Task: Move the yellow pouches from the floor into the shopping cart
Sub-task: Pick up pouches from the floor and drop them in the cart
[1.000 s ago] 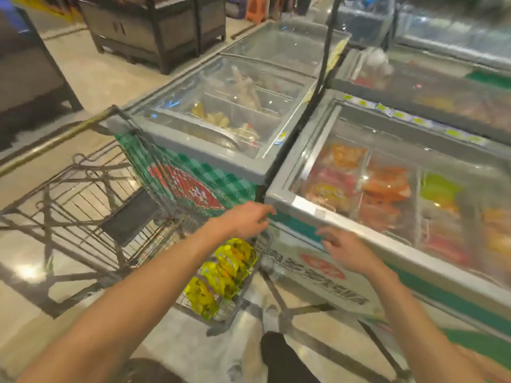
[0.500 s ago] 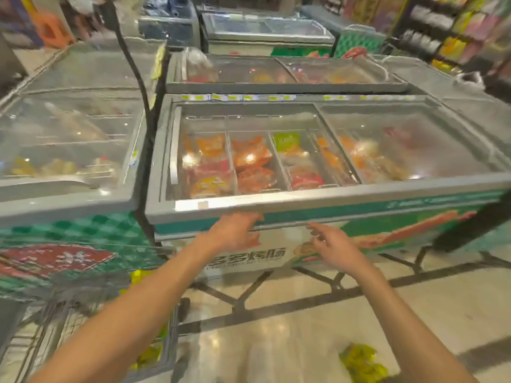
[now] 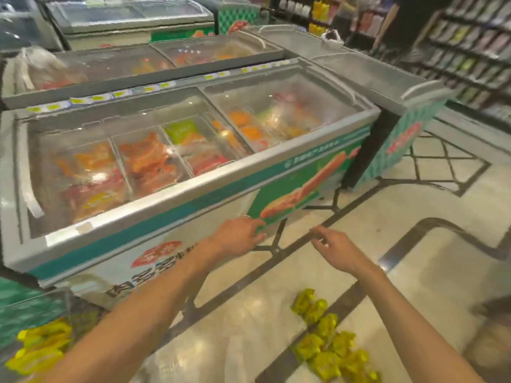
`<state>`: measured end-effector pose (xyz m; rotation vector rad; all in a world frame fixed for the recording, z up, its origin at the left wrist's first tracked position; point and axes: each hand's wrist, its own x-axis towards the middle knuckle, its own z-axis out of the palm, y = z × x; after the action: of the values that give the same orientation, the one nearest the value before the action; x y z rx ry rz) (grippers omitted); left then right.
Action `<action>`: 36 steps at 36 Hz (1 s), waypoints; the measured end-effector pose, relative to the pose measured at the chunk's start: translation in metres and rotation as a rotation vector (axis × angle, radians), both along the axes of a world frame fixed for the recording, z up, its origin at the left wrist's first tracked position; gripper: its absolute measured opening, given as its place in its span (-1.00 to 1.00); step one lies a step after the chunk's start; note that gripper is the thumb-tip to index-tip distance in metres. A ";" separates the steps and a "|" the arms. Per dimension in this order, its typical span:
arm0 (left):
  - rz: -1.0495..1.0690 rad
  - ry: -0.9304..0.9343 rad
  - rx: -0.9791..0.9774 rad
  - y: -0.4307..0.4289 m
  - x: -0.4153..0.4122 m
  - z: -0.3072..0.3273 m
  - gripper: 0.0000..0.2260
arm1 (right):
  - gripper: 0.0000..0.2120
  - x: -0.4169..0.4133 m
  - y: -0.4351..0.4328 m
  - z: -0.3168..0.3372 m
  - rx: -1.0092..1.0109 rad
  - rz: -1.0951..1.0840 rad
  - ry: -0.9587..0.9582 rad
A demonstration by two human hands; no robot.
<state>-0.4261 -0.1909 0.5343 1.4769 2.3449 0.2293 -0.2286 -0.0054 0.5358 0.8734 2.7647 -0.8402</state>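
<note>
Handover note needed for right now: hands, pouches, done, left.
Left hand: open, empty, held out by the freezer front.
Right hand: open, empty, above the floor.
Yellow pouches on floor: a pile below the right forearm.
Done: some yellow pouches in cart at lower left; the cart itself is too blurred to make out.
Left: pick up the floor pile and move it across.

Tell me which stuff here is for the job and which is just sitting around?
For the job:
- yellow pouches on the floor
- yellow pouches at the left edge, seemingly already in the cart
- left hand and right hand, both empty

Just there:
- chest freezer of frozen food
- store shelves
</note>
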 end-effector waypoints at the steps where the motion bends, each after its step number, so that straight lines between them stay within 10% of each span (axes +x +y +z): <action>1: -0.023 0.004 -0.006 0.012 0.009 -0.003 -0.64 | -0.65 0.013 0.008 -0.002 -0.007 -0.020 0.000; 36: -0.615 -0.086 -0.374 0.205 0.264 -0.263 -0.69 | -0.69 0.281 0.029 -0.254 -0.483 -0.836 -0.124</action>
<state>-0.1621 0.0137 0.2717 1.8418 1.6430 -0.2838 0.0521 0.0234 0.2820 1.8867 1.8830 -1.4045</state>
